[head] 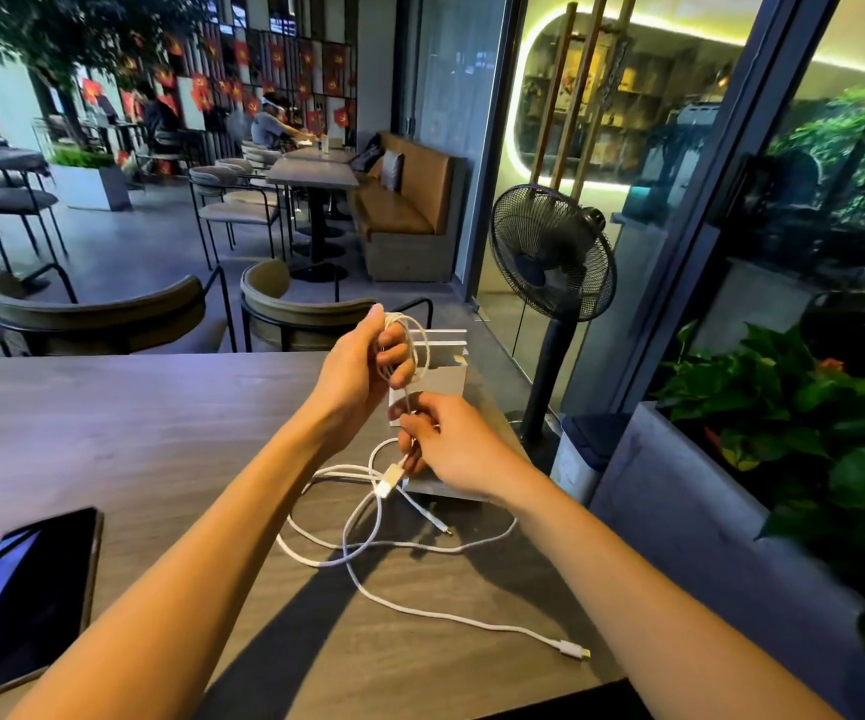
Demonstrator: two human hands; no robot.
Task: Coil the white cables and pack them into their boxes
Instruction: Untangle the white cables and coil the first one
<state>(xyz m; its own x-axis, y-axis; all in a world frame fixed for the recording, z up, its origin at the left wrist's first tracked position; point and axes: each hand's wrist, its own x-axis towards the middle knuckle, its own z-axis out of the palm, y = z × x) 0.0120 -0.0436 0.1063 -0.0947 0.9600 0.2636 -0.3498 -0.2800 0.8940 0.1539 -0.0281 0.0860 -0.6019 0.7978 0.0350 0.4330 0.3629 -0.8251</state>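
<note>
The left hand is raised above the table, its fingers curled round a small round coil of thin white cable, with the thumb at the top of the loops. Just below it, the right hand pinches the same cable between thumb and fingertips, a short straight run stretched taut between the two hands. From the right hand the cable drops to a white rectangular plug hanging just over the tabletop.

More smooth white cable sprawls in loose crossing loops on the grey wood-grain table; one strand trails toward the near edge and ends in a slim white connector, another ends in a small metal-tipped plug. How many separate cables lie there cannot be told.

Behind the hands stand white cardboard boxes, open and square-edged, at the table's far right side. A glossy black smartphone lies flat at the near left. Beyond the table's right edge stands a black pedestal fan with a round wire grille
</note>
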